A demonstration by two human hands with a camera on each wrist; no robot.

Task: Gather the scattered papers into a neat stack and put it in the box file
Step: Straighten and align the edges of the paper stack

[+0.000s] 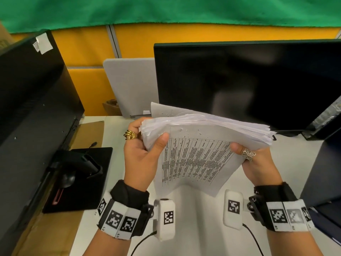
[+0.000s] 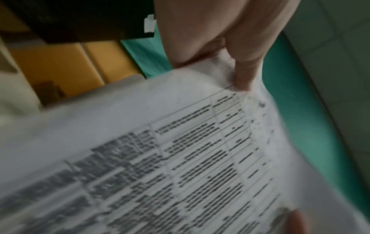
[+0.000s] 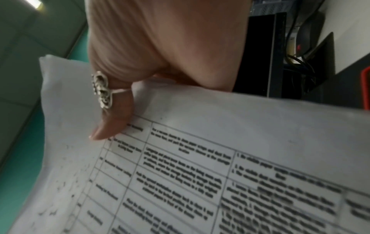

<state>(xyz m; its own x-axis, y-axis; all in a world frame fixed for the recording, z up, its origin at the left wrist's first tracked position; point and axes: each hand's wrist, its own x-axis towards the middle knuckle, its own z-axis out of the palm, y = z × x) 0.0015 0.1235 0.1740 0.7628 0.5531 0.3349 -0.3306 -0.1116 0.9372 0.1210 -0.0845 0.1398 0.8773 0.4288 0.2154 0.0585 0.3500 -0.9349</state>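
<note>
A thick stack of white papers point(image 1: 203, 143) is held up in the air above the white desk point(image 1: 193, 209), its top sheet printed with a table of text. My left hand point(image 1: 145, 143) grips the stack's left edge, thumb on the printed sheet. My right hand point(image 1: 252, 159) grips the right side, its ringed thumb pressed on the same sheet. In the left wrist view the thumb point(image 2: 244, 76) pinches the paper stack point(image 2: 160, 158). In the right wrist view the ringed thumb point(image 3: 112, 123) lies on the paper stack point(image 3: 200, 158). The dark object at the right edge point(image 1: 321, 172) may be the box file; I cannot tell.
A black monitor point(image 1: 249, 84) stands behind the papers and a second black monitor point(image 1: 33, 100) at the left, with its stand base point(image 1: 79, 182) on the desk. A grey panel point(image 1: 132, 85) leans against the yellow partition point(image 1: 83, 52).
</note>
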